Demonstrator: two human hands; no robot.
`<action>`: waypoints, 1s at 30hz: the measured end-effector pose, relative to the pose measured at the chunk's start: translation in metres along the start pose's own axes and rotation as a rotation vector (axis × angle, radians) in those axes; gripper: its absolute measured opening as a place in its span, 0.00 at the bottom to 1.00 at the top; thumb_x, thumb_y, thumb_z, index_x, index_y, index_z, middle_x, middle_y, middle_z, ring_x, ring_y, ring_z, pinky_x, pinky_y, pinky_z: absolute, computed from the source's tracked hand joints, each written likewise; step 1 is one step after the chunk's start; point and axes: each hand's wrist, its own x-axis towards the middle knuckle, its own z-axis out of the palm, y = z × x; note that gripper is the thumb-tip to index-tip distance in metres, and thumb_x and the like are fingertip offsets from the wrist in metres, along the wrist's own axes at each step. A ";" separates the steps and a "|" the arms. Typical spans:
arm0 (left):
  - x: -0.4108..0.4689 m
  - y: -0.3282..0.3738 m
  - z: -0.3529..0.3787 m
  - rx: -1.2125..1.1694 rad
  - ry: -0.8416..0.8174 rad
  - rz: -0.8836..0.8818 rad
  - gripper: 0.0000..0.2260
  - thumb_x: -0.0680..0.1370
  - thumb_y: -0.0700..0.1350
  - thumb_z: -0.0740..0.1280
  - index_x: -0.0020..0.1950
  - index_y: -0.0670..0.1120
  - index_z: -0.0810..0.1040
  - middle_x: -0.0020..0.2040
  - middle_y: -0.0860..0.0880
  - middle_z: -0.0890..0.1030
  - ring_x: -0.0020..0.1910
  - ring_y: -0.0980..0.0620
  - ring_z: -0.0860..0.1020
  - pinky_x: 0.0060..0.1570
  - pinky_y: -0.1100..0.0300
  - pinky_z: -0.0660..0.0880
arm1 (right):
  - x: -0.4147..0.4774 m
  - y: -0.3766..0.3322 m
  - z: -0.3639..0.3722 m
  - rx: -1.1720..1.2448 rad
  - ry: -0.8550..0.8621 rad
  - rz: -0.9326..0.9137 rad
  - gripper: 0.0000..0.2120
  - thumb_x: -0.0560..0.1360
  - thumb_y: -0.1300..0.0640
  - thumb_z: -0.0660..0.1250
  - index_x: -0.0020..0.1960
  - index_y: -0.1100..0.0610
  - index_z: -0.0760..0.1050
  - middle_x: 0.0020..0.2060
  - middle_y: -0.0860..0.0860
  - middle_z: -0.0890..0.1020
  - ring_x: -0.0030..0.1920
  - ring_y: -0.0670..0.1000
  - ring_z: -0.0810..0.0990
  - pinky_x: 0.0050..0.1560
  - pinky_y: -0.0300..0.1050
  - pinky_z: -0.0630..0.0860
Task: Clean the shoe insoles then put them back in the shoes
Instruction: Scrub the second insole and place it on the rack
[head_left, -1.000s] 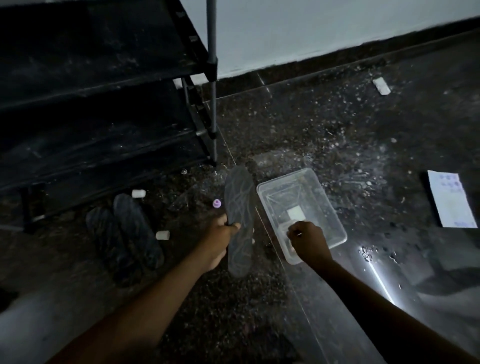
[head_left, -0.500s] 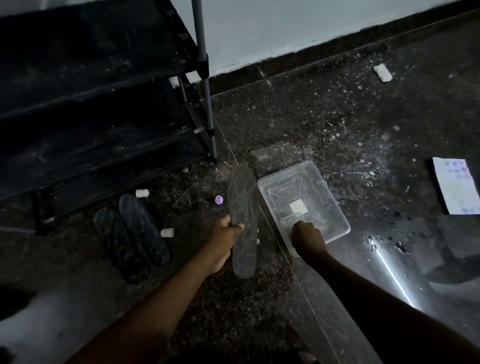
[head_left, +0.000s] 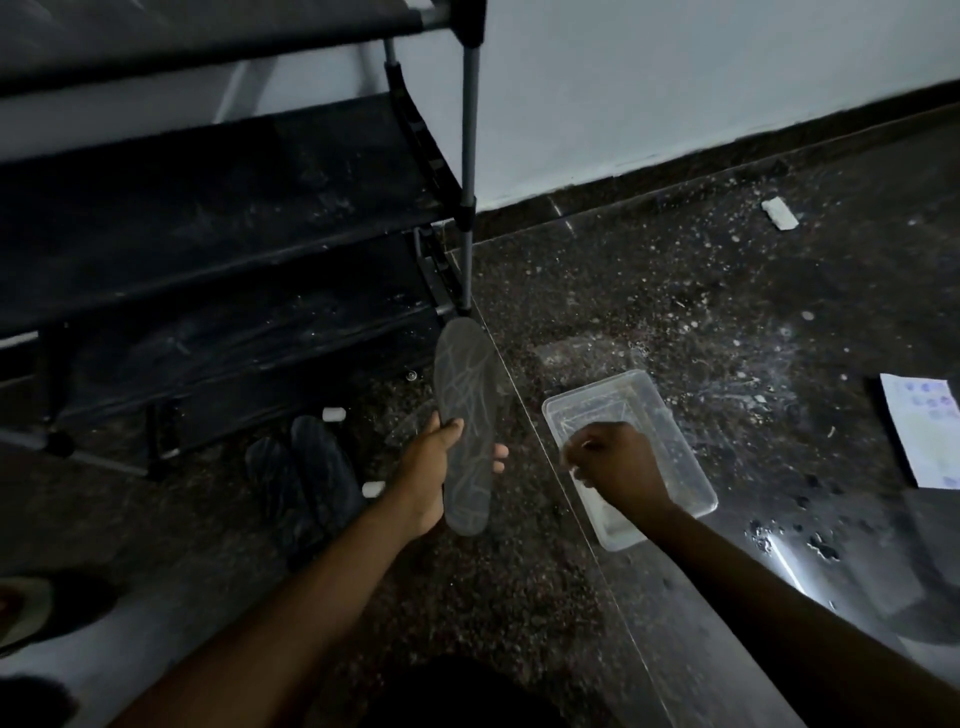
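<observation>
A black tiered shoe rack (head_left: 218, 218) filled the upper left of the frame, its grey pole (head_left: 468, 156) standing against a white wall (head_left: 675, 78) above a dark speckled floor (head_left: 649, 291). A pair of dark shoes (head_left: 306, 478) lay side by side at left of centre, below the rack, with two small white cylinders (head_left: 333, 414) just beside them. A white scrap (head_left: 779, 213) lay at upper right. At the right edge lay a paper sheet (head_left: 922, 431) printed with bluish marks too blurred to read.

At centre, the left hand (head_left: 431, 467) gripped a dark grey insole (head_left: 465, 426) lined with pale cracks. Its thumb was curled across the face and its fingertips (head_left: 500, 457) showed past the far edge. The insole's toe pointed up the frame and overlapped the rack's lowest corner.

Just right of centre, the right hand (head_left: 618, 467) was over a clear plastic container (head_left: 685, 467) on the floor, covering part of it. Its fingers were curled inward. Whether they pinched anything could not be told.
</observation>
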 end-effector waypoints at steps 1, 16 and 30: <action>-0.004 0.007 -0.003 -0.023 0.007 -0.008 0.18 0.88 0.48 0.54 0.74 0.41 0.68 0.54 0.31 0.83 0.44 0.39 0.84 0.41 0.51 0.83 | -0.002 -0.016 -0.002 0.054 -0.035 -0.034 0.08 0.74 0.56 0.71 0.36 0.50 0.84 0.31 0.47 0.85 0.33 0.48 0.85 0.42 0.55 0.84; -0.147 0.107 -0.054 -0.450 0.168 0.030 0.33 0.84 0.65 0.53 0.63 0.36 0.78 0.46 0.39 0.81 0.40 0.44 0.80 0.39 0.52 0.81 | -0.096 -0.246 -0.011 0.322 -0.346 -0.312 0.02 0.74 0.64 0.73 0.43 0.63 0.84 0.37 0.56 0.86 0.38 0.53 0.86 0.40 0.51 0.84; -0.231 0.137 -0.088 -0.696 0.122 0.339 0.31 0.85 0.62 0.54 0.55 0.40 0.87 0.52 0.39 0.86 0.48 0.43 0.87 0.48 0.48 0.81 | -0.176 -0.339 0.025 0.073 -0.403 -0.611 0.08 0.73 0.60 0.75 0.52 0.55 0.85 0.45 0.48 0.87 0.50 0.40 0.84 0.54 0.40 0.82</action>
